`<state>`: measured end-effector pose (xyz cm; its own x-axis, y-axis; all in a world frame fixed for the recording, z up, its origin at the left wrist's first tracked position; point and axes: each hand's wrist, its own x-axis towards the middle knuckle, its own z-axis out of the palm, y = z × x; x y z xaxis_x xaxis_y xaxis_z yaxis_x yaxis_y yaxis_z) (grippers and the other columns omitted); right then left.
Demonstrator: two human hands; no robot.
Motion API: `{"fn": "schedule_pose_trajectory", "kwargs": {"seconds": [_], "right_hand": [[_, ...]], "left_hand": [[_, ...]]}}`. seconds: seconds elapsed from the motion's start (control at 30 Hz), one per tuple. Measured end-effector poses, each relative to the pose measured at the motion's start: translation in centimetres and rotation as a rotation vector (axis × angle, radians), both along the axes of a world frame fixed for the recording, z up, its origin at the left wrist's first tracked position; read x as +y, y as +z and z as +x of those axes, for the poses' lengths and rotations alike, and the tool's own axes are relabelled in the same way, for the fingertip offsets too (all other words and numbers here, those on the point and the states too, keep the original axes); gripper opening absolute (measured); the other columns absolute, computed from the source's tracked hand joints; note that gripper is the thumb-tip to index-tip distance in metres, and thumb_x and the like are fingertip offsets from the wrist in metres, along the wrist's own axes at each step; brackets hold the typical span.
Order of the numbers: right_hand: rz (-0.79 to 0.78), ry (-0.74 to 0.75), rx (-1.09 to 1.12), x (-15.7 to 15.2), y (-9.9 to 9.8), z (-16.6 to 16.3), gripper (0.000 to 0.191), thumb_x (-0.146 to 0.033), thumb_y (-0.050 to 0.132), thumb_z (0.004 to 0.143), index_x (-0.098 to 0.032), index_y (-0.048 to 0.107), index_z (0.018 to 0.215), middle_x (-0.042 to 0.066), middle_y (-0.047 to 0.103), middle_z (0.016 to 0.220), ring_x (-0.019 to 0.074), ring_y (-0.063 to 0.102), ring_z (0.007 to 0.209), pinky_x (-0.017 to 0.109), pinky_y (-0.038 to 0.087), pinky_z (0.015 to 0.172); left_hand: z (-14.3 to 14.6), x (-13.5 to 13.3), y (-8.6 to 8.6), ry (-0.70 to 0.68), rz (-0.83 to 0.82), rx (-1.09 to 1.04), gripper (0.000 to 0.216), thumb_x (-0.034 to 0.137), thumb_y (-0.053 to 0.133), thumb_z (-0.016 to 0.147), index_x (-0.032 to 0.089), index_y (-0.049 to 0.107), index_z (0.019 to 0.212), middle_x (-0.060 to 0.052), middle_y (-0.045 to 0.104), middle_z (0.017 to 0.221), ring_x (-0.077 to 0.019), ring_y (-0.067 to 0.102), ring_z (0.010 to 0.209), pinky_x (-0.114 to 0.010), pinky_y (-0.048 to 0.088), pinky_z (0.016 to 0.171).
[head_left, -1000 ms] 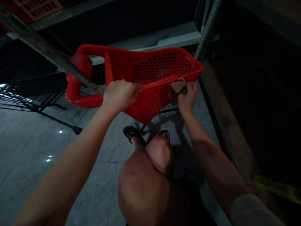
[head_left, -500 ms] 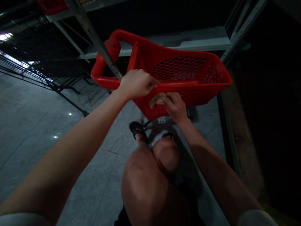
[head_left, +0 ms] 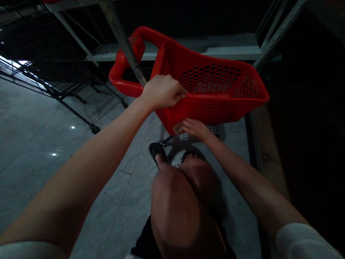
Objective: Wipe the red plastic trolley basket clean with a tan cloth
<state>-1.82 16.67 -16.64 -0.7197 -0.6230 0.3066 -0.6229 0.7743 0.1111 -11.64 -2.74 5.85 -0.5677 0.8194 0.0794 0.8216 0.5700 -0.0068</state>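
Observation:
A red plastic shopping cart [head_left: 212, 102] with a honeycomb of holes in its walls stands in front of me. My left hand [head_left: 165, 92] is closed over its near rim, close to the handle end. Lower down, my right hand [head_left: 194, 127] presses a small crumpled beige cloth [head_left: 178, 127] against the lower corner of the cart's outer side. The fingers of that hand lie over the cloth and partly hide it. At upper left, the cart's thick red handle [head_left: 122, 66] forms a loop.
A metal post [head_left: 122, 36] slants down across the handle; its lower end is hidden near my left hand. Behind the cart runs a pale shelf [head_left: 231, 52]. A dark wire cart [head_left: 72, 79] on wheels stands to the left. My sandaled feet [head_left: 159, 154] are below the red cart on grey tiles.
My right hand has moved the cloth downward along the cart's outer side, to near its bottom edge. My left hand keeps its place on the rim. The view has shifted slightly.

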Motion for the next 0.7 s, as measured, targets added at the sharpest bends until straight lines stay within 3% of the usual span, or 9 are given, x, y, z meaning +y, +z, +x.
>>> {"fn": "schedule_pose_trajectory", "kwargs": {"seconds": [0.13,0.2,0.4,0.5,0.6,0.7], "right_hand": [[-0.182,-0.079,0.241,0.6,3.3,-2.3,0.034,-0.017,0.045,0.113,-0.02,0.073,0.133,0.012,0.076,0.131,0.025,0.067,0.117,0.041,0.056,0.097],[-0.222,-0.127,0.288,0.1,3.5,-2.8,0.036,-0.017,0.042,0.114,-0.021,0.073,0.132,0.011,0.076,0.132,0.0246,0.067,0.118,0.042,0.057,0.098],[-0.177,-0.02,0.213,-2.1,-0.9,-1.1,0.035,-0.012,0.044,0.111,-0.019,0.078,0.114,0.01,0.079,0.126,0.0229,0.07,0.119,0.04,0.058,0.098],[-0.205,-0.043,0.107,-2.3,-1.6,-0.2,0.034,-0.012,0.046,0.11,-0.018,0.079,0.114,0.012,0.078,0.13,0.0238,0.069,0.117,0.042,0.058,0.102],[-0.281,-0.17,0.065,-2.6,0.5,-0.2,0.031,-0.017,0.05,0.11,-0.021,0.078,0.122,0.011,0.078,0.126,0.0245,0.068,0.112,0.042,0.058,0.099],[-0.511,-0.408,0.156,-2.9,3.2,-1.0,0.029,-0.026,0.053,0.11,-0.026,0.075,0.129,0.009,0.075,0.123,0.0254,0.065,0.108,0.041,0.056,0.094]], "left_hand": [[-0.2,-0.2,0.3,0.018,0.008,-0.032,0.037,0.041,0.059,0.103,0.037,0.084,0.13,-0.006,0.086,0.104,-0.0335,0.074,0.12,-0.043,0.054,0.094],[-0.2,-0.2,0.3,0.037,0.001,-0.036,0.037,0.043,0.059,0.103,0.038,0.084,0.129,-0.006,0.086,0.105,-0.034,0.073,0.121,-0.044,0.053,0.096],[0.1,-0.4,0.3,0.051,-0.018,-0.051,0.037,0.04,0.055,0.105,0.039,0.084,0.129,-0.006,0.085,0.113,-0.0331,0.074,0.121,-0.046,0.052,0.099],[-0.1,-0.3,0.2,0.047,0.006,-0.061,0.037,0.041,0.057,0.104,0.04,0.083,0.13,-0.005,0.085,0.111,-0.0334,0.073,0.122,-0.045,0.053,0.097],[-0.2,-0.3,0.1,0.049,-0.001,-0.051,0.038,0.041,0.057,0.104,0.038,0.083,0.131,-0.006,0.086,0.11,-0.0347,0.072,0.123,-0.046,0.054,0.095],[-0.1,-0.3,0.2,0.055,-0.036,-0.011,0.039,0.043,0.055,0.105,0.039,0.083,0.132,-0.005,0.086,0.113,-0.0358,0.072,0.124,-0.047,0.053,0.096]]}}
